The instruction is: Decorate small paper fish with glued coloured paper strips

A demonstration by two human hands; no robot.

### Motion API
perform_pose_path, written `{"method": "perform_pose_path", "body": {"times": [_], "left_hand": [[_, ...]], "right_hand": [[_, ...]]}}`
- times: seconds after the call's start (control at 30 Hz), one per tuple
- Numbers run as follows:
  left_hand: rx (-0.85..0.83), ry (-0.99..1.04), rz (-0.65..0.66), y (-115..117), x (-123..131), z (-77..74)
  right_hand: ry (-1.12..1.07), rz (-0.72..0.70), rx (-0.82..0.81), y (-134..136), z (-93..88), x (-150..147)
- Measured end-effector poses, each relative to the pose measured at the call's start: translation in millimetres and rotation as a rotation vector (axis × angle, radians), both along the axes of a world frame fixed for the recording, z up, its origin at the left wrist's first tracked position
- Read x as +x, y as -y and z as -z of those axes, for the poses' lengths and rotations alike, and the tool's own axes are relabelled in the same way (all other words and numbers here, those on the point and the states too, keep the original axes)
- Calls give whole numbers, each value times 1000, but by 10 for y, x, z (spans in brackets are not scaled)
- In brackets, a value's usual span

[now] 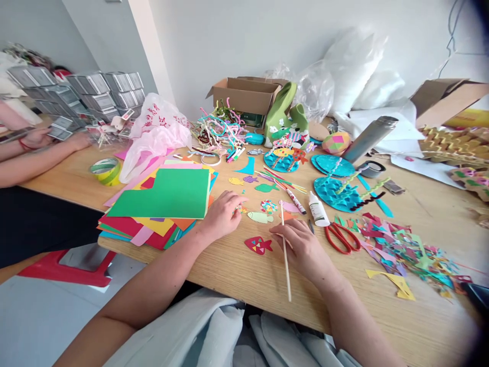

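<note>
My right hand (pixel 301 250) is closed around a thin wooden stick (pixel 285 260) that points away from me over the wooden table (pixel 244 275). My left hand (pixel 223 214) rests on the table with fingers curled, pinching a small colourful paper piece (pixel 241 208). Between and around the hands lie paper fish: a red one (pixel 259 245), a pale green one (pixel 260 217), a patterned one (pixel 268 206). A glue bottle (pixel 317 209) and red scissors (pixel 343 237) lie just right of my right hand.
A stack of coloured paper sheets (pixel 164 201) lies left of my hands. Blue paper plates (pixel 336 192), markers, pipe cleaners (pixel 217 130), a cardboard box (pixel 244 94) and paper scraps (pixel 405 250) fill the table. Another person's arms (pixel 34 153) rest at the far left near a tape roll (pixel 106 171).
</note>
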State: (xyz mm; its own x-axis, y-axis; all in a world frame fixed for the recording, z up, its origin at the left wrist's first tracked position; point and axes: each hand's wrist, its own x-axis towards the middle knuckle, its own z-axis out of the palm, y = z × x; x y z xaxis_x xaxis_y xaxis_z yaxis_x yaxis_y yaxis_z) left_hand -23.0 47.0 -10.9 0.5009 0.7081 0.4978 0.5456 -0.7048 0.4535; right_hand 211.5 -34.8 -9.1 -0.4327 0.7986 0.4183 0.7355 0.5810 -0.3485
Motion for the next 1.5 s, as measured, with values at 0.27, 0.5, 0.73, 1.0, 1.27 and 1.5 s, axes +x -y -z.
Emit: {"method": "perform_pose_path", "body": {"times": [0.27, 0.5, 0.73, 1.0, 1.27, 1.5], "left_hand": [[17, 49, -40, -45, -19, 25], [9, 52, -25, -43, -13, 50], [-15, 54, -23, -30, -9, 42], [-23, 60, -20, -31, -5, 60], [-97, 114, 23, -34, 10, 92], [-398, 162, 141, 71, 68, 16]], "right_hand": [[58, -36, -66, -16, 22, -26], [51, -33, -85, -7, 27, -51], [33, -39, -74, -6, 40, -64], [35, -34, -111, -2, 66, -70], [18, -27, -138, -3, 94, -57], [-56, -13, -125, 6, 53, -67]]}}
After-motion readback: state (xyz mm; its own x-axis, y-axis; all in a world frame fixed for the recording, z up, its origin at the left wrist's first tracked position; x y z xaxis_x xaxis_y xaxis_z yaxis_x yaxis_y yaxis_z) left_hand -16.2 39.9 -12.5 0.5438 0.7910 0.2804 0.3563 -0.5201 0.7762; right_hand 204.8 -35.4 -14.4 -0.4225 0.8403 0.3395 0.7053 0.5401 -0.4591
